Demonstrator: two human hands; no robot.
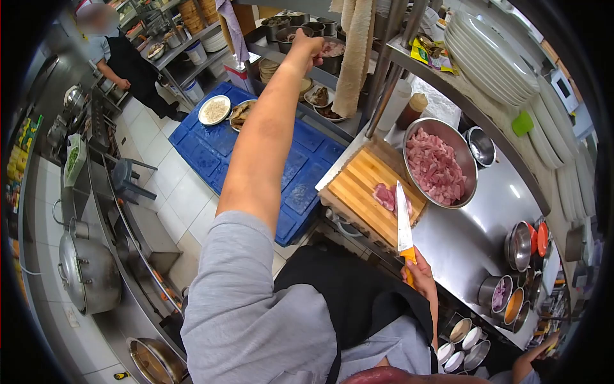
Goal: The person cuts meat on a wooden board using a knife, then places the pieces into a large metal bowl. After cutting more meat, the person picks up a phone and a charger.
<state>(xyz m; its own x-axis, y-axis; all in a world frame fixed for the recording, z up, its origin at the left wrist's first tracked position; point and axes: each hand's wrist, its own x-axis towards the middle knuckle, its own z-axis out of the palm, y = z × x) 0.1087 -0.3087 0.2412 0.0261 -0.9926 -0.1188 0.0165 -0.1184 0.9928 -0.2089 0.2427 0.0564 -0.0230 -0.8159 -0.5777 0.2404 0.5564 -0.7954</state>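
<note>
One head-worn camera looks steeply down over the counter (473,249).

The left hand (307,46) is stretched out to a shelf packed with metal bowls (332,56); bowls sit all round the fingers, and a hanging towel (355,51) blocks the way just right of them. Below the fingers the blue crates (198,150) lie bare, apart from two plates (215,109) at the far edge. The right hand (419,275) grips a knife (403,221). Ahead of its fingers the cutting board (358,185) is bare on its left part, with meat (385,195) at the blade and a big bowl (470,185) beyond. Right of these fingers is bare counter (467,249), then small pots (518,246).
</note>
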